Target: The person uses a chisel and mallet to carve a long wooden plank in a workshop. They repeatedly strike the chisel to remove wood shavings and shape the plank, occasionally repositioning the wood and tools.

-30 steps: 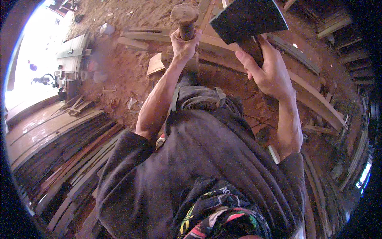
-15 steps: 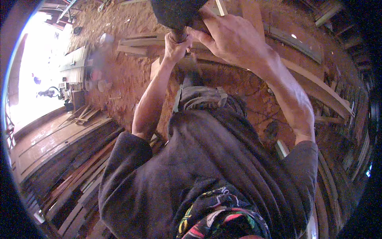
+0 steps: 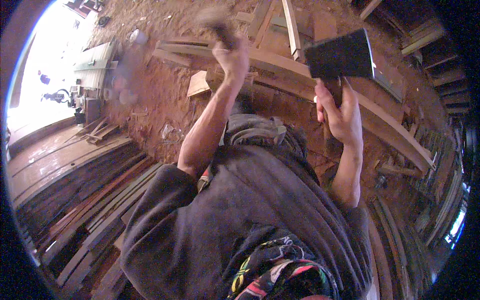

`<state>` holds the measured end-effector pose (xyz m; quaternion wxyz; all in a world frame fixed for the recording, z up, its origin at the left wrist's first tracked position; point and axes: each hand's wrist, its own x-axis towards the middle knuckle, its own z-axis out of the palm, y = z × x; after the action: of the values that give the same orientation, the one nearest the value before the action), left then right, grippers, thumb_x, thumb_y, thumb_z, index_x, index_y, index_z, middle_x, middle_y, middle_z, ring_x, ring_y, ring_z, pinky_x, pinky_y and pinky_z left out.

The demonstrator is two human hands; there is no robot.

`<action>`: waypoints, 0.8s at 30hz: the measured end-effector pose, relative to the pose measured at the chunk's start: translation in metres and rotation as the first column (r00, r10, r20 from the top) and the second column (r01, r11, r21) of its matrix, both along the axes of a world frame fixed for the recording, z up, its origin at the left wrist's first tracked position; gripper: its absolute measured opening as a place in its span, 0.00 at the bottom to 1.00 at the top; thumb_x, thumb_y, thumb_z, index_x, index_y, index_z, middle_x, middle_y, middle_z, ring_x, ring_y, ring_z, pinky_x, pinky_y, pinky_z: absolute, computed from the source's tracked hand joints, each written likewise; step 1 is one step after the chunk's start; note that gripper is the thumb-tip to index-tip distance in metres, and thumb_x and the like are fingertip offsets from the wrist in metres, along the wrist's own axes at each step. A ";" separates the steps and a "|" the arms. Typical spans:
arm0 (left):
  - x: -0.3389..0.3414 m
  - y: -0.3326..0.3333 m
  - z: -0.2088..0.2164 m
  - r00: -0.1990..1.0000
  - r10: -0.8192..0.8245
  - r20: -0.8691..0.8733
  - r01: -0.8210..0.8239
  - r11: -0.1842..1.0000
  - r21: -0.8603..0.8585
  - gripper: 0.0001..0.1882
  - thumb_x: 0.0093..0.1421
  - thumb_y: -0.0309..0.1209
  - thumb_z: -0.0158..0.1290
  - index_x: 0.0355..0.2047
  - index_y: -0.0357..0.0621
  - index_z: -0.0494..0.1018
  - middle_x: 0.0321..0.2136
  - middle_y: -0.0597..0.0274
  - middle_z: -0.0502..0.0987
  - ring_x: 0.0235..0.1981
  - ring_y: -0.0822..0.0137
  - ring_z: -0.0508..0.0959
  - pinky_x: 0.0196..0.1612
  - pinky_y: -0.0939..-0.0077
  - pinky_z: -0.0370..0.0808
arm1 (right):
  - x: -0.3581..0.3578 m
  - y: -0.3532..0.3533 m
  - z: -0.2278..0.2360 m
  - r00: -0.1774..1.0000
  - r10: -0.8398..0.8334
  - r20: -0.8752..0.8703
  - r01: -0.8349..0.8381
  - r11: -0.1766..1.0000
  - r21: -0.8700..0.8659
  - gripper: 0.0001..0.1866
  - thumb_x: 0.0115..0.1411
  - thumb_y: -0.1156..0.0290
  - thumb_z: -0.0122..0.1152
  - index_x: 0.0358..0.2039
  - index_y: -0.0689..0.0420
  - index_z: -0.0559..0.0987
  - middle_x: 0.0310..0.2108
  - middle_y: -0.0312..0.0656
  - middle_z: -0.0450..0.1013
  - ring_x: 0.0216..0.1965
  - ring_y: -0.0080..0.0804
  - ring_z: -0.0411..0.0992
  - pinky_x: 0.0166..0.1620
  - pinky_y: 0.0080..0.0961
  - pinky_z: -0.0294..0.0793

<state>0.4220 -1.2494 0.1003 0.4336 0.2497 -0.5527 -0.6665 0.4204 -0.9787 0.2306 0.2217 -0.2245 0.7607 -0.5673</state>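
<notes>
My right hand (image 3: 345, 117) is closed round the wooden handle of a broad hatchet (image 3: 340, 57), held upright to the right of centre. Its wide, dark, nearly square blade has a bright edge on the right side. At upper centre my left hand (image 3: 232, 62) is a closed fist round a short brown tool with a rounded top (image 3: 220, 30). Motion smears that tool, so its kind is unclear. The two hands are well apart. Below the left hand a pale-ended wooden block (image 3: 199, 84) lies close to a long curved timber beam (image 3: 285, 65).
Reddish earth (image 3: 155, 95) covers the ground ahead. Stacked planks (image 3: 100, 235) lie at lower left beside a wide board (image 3: 60, 170). More timber (image 3: 440, 200) is piled on the right. A narrow pale batten (image 3: 291, 30) leans across the beam. A white bucket (image 3: 136, 36) sits at far left.
The hands have separated. The hatchet, whose dark blade was at top centre, has moved right and lower with my right hand. My left hand has shifted slightly right and its tool is blurred.
</notes>
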 end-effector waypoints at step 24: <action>-0.051 -0.020 -0.022 -0.106 0.216 0.971 0.994 0.004 0.107 0.24 0.42 0.40 0.75 0.38 0.42 0.85 0.39 0.49 0.85 0.44 0.49 0.85 0.45 0.52 0.82 | 0.038 0.089 -0.083 0.767 -0.525 0.368 0.524 0.844 0.113 0.13 0.73 0.57 0.56 0.42 0.53 0.73 0.20 0.32 0.68 0.17 0.19 0.66 0.22 0.21 0.65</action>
<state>0.3713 -1.2695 0.0786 -0.3214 -0.0012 -0.9459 -0.0454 0.4580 -0.8895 0.1472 0.1999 0.1129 0.7351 -0.6379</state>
